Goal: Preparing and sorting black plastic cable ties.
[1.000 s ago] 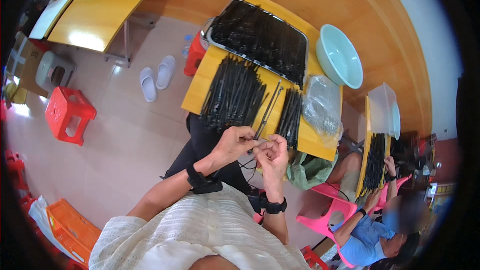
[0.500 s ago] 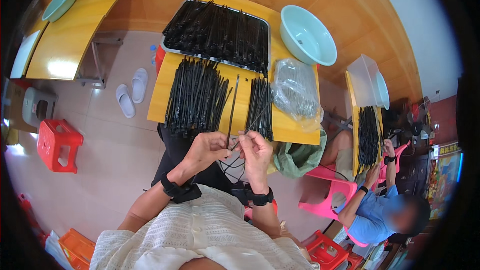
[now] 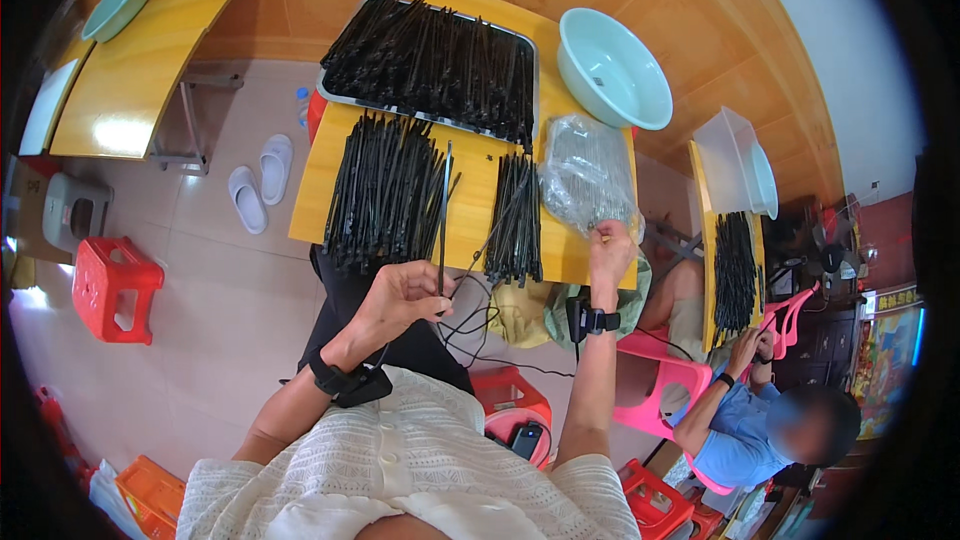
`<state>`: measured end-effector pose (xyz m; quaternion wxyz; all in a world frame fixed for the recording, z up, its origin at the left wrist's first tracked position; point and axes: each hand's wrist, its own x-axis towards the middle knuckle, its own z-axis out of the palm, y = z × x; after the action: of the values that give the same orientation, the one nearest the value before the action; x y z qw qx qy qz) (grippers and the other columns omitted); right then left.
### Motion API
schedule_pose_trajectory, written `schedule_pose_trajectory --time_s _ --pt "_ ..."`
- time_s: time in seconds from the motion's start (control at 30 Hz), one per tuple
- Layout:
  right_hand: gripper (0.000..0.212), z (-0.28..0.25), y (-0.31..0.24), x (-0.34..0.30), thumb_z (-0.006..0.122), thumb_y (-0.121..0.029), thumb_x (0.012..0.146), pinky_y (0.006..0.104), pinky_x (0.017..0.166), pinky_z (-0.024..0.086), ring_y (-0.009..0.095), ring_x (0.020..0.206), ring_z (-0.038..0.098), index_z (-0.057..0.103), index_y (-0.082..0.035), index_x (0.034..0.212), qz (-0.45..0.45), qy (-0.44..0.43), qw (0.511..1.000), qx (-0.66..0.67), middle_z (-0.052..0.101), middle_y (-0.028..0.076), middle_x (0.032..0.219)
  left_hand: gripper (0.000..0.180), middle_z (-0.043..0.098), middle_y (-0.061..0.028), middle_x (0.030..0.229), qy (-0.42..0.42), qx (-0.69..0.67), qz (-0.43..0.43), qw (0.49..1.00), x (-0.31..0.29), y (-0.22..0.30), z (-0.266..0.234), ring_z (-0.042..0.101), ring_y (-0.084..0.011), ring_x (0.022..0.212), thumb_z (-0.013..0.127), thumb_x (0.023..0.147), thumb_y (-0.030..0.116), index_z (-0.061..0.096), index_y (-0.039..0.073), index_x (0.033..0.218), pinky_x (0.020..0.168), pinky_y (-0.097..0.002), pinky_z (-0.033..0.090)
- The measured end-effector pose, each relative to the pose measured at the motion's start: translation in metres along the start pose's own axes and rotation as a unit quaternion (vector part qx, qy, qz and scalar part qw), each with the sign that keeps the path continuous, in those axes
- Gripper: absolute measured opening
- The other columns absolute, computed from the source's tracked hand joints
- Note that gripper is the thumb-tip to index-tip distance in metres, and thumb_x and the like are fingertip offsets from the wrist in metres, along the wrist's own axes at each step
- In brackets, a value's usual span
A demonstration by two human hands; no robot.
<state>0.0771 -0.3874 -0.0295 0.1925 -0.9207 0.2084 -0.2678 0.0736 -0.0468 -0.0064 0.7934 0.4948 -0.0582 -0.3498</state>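
Note:
My left hand (image 3: 412, 292) is closed in a pinch on the lower end of a thin black strip (image 3: 443, 210), which stands upright over the table's near edge. My right hand (image 3: 611, 252) is at the near right corner of the table. Its bent fingers touch the near end of a clear plastic bag (image 3: 588, 172) holding many thin, greyish sticks; what they pinch is too small to tell. A broad pile of black strips (image 3: 385, 195) lies left of the held strip, a narrower pile (image 3: 513, 220) right of it. Behind them, a metal tray (image 3: 375, 104) is heaped with similar black strips (image 3: 430, 65).
A pale green basin (image 3: 615, 70) stands at the table's back right. Below the near edge are black cables (image 3: 475, 325), a green sack (image 3: 640, 290) and a red stool (image 3: 510, 390). At right, a person in blue (image 3: 745, 445) handles things beside another pile of strips (image 3: 735, 270).
My right hand has left my left hand and moved right to the plastic bag. My left hand keeps the strip, shifted slightly left and turned more upright.

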Motion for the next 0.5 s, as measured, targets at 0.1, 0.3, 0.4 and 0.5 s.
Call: schedule_pose_trajectory --time_s 0.1,0.3,0.4,0.5 --pt "0.008 0.007 -0.004 0.001 0.062 0.001 0.068 0.0390 0.062 0.047 0.031 0.071 0.060 0.060 -0.001 0.076 -0.017 -0.001 0.997 -0.077 0.062 0.016 0.075 0.010 0.059 -0.0055 0.094 -0.003 -0.001 0.004 1.000 -0.002 0.000 -0.002 0.063 -0.0141 0.078 0.063 0.078 -0.003 0.055 0.001 0.084 0.067 -0.0245 0.053" --pt "0.014 0.004 -0.003 0.006 0.062 -0.001 0.066 0.0377 0.061 0.047 0.029 0.065 0.062 0.064 -0.003 0.080 0.005 0.001 0.994 -0.107 0.062 0.015 0.067 0.010 0.059 -0.0060 0.094 0.009 0.003 0.005 1.000 -0.002 0.003 -0.005 0.063 -0.0137 0.077 0.063 0.078 -0.003 0.055 0.001 0.083 0.067 -0.0245 0.053" --pt "0.018 -0.006 -0.001 0.008 0.062 -0.001 0.066 0.0346 0.059 0.047 0.023 0.061 0.061 0.066 -0.004 0.084 0.070 -0.027 0.996 -0.044 0.061 0.013 0.064 0.010 0.059 -0.0064 0.094 0.008 -0.002 0.016 1.000 -0.005 -0.001 -0.006 0.063 -0.0140 0.077 0.063 0.078 -0.003 0.054 0.001 0.082 0.066 -0.0244 0.053" --pt "0.020 -0.012 0.006 0.005 0.062 -0.003 0.067 0.0320 0.055 0.045 0.018 0.056 0.058 0.066 -0.004 0.086 0.084 -0.046 0.995 0.007 0.060 0.010 0.061 0.011 0.059 -0.0058 0.094 0.007 -0.009 0.016 1.000 -0.004 0.001 -0.005 0.062 -0.0122 0.076 0.060 0.078 -0.007 0.054 -0.002 0.085 0.063 -0.0224 0.052"
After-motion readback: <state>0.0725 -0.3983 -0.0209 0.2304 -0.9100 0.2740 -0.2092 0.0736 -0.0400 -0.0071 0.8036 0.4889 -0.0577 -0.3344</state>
